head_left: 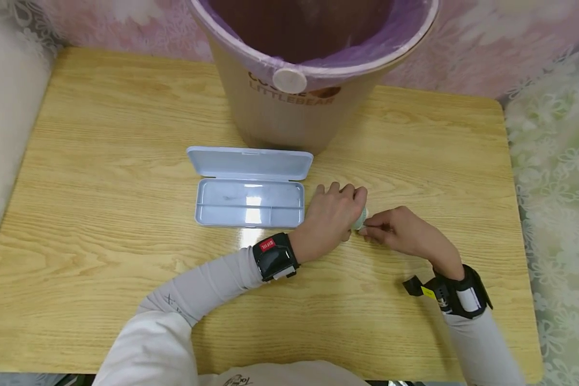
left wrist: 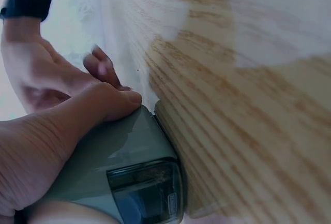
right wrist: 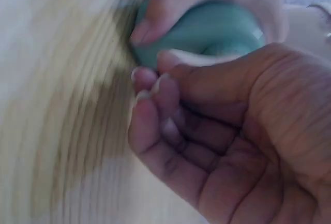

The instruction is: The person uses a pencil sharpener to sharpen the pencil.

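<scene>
My left hand (head_left: 335, 212) grips a green pencil sharpener (left wrist: 124, 136), holding it on the wooden table beside the pencil case. In the left wrist view its dark see-through window shows at the near end, and my thumb lies along its body. At the sharpener's other end, my right hand (head_left: 400, 230) pinches a small pale part, seemingly the crank handle (right wrist: 201, 58), between thumb and curled fingers. Those fingers hide most of it. Just left of my left hand lies a light blue pencil case (head_left: 234, 199), its lid raised and its compartments showing.
Behind the pencil case stands a large tan bin (head_left: 289, 123) with a purple liner. The wooden table (head_left: 116, 161) has pink patterned fabric behind it and pale floral fabric along its right edge. Dark camera straps circle both wrists.
</scene>
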### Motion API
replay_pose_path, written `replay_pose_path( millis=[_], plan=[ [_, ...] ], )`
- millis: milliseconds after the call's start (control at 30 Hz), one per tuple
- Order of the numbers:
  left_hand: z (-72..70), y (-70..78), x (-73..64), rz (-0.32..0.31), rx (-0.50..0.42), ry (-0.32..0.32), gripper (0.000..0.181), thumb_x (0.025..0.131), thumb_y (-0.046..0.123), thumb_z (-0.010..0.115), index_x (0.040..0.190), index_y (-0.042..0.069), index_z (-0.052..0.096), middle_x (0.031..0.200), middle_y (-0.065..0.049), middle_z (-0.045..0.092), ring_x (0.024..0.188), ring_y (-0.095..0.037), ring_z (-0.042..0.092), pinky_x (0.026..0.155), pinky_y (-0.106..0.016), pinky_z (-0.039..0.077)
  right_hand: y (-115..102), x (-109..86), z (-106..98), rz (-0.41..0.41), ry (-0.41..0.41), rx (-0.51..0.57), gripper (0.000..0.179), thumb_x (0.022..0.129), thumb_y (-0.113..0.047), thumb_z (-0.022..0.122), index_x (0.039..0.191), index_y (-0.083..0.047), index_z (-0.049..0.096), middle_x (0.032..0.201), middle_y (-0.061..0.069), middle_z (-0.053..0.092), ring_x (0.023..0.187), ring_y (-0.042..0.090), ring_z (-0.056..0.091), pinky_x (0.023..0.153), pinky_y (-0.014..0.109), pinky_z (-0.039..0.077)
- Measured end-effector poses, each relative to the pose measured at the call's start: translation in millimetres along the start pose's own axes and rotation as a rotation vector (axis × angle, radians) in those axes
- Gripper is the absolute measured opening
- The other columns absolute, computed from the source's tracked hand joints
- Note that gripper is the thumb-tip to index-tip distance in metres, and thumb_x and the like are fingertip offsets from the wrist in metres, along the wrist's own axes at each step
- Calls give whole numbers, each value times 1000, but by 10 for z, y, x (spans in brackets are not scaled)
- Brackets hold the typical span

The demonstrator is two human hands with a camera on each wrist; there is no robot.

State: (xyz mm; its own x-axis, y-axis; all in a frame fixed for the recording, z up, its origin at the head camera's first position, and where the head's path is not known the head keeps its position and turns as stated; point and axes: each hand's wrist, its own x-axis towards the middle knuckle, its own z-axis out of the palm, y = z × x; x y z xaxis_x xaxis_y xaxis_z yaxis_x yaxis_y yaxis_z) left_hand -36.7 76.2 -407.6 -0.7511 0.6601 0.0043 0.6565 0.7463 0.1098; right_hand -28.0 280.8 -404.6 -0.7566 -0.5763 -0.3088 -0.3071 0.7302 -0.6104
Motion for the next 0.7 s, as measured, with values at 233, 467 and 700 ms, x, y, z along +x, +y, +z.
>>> replay_pose_path(
  millis=[233,467,700],
  plan=[
    [0,0,-6,-3,-16,-18,55,81,41,86,115,14,52,102,1,63,93,-19,64,78,-35,54,-201,-246,-39,-87,49,-84,16,98,-9,66,109,-11,78,72,-12,63,58,-7,46,55,19,43],
    [3,8,-2,5,-32,-9,47,85,35,82,114,14,52,100,1,62,91,-19,63,74,-34,53,-278,-337,-193,-153,136,-120,21,93,-3,70,111,-10,78,95,-7,77,70,-6,59,62,20,49],
    [-1,-3,-1,11,-12,-8,51,83,40,84,115,14,53,101,1,63,93,-19,64,78,-35,55,-269,-249,-366,-201,196,-158,25,88,1,74,112,-7,77,103,-1,78,78,-2,64,65,18,50]
  ],
)
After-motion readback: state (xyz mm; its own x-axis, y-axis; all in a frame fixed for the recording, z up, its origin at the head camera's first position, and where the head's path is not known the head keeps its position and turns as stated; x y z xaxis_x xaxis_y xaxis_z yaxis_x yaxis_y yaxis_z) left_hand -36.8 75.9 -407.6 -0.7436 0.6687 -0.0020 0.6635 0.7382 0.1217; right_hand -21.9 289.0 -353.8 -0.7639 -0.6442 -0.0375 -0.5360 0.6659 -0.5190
